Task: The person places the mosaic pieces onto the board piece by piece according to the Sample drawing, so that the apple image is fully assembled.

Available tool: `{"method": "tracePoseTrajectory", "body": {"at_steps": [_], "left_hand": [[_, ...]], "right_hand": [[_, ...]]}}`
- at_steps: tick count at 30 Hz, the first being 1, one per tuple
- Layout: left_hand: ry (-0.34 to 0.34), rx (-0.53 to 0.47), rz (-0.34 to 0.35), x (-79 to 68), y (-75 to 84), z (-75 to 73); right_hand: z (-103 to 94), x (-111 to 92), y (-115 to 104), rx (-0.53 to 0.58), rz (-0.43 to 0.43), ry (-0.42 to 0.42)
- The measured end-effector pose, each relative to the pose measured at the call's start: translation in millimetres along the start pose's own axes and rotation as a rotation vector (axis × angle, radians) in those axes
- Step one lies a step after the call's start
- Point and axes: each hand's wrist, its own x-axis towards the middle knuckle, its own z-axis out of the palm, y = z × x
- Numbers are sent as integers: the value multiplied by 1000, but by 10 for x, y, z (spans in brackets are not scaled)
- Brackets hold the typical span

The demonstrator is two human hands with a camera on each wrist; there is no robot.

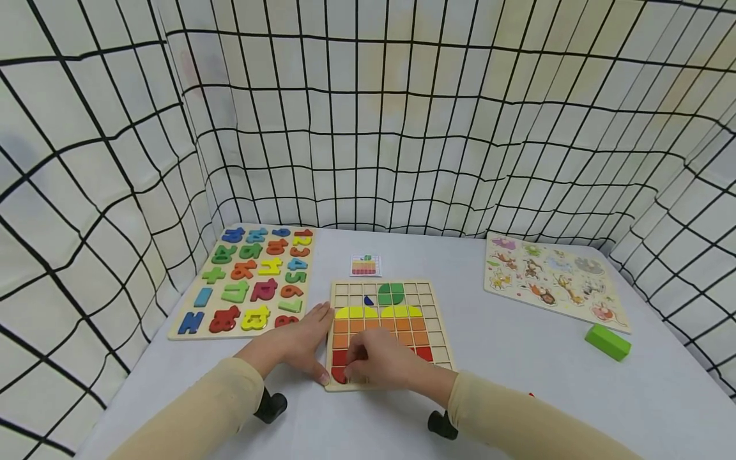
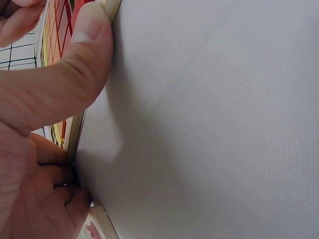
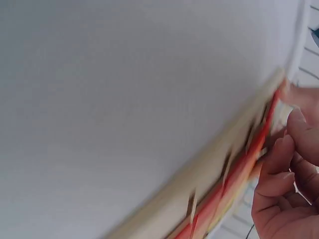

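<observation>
A wooden grid board (image 1: 439, 326) lies in the middle of the table with colored pieces in rows: green, yellow, orange and red. My left hand (image 1: 303, 340) steadies its left edge, fingers along the side and thumb (image 2: 92, 37) on the near corner. Over the board's lower left, my right hand (image 1: 382, 361) has thumb and forefinger together; a sliver of red shows between them in the right wrist view, mostly hidden by the fingers (image 3: 279, 154). Beside those fingertips sits a red rounded piece (image 1: 339, 375). A dark blue piece (image 1: 368, 300) lies left of the green ones.
A small picture card (image 1: 365, 266) lies behind the board. To the left is a letter and number puzzle (image 1: 247, 284), to the right an animal puzzle (image 1: 554, 278). A green block (image 1: 607, 342) and a tiny red thing (image 1: 531, 395) lie at right. Black netting (image 1: 356, 128) surrounds the table.
</observation>
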Motion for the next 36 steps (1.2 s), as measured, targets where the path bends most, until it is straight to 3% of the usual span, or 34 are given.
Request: {"method": "tracePoseTrajectory", "body": {"at_steps": [4, 10, 18, 24, 33, 36], "left_hand": [[2, 4, -4, 13, 2, 12], [4, 16, -6, 12, 17, -6], [3, 25, -18, 18, 10, 3], [3, 21, -12, 8, 17, 1], [5, 10, -13, 10, 34, 2], [5, 9, -17, 14, 30, 7]], "right_hand": [[-200, -141, 150, 39, -7, 17], [-537, -481, 545, 28, -56, 11], [-848, -1086, 1114, 8, 2, -13], [-912, -1428, 1419, -48, 115, -65], [-853, -1573, 1508, -162, 55, -37], [-827, -1560, 1485, -144, 73, -36]]}}
